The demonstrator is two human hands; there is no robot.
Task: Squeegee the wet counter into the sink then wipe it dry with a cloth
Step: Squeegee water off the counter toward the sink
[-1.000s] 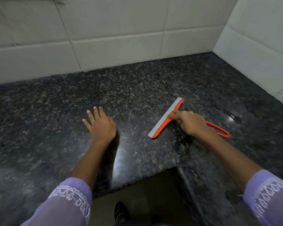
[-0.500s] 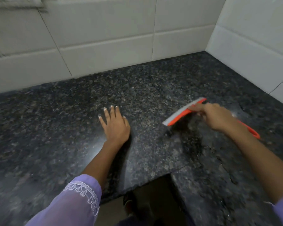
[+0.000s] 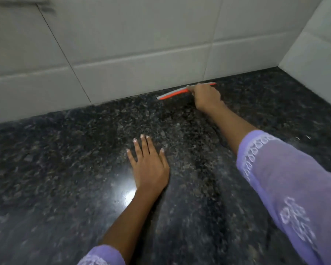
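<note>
Resting flat on the dark granite desk point(image 3: 55, 169), left hand point(image 3: 149, 167), fingers point(image 3: 144, 145) spread. Beyond it, right hand point(image 3: 205, 96) stretched out, fingers wrapped around the orange squeegee point(image 3: 173, 95), blade against the white tiled wall point(image 3: 141, 54).

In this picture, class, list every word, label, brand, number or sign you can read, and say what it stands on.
None can be read: the orange squeegee, the dark speckled granite counter, the white wall tiles and the lilac embroidered sleeves carry no text. The sleeve stitching is pattern, not lettering.
</note>
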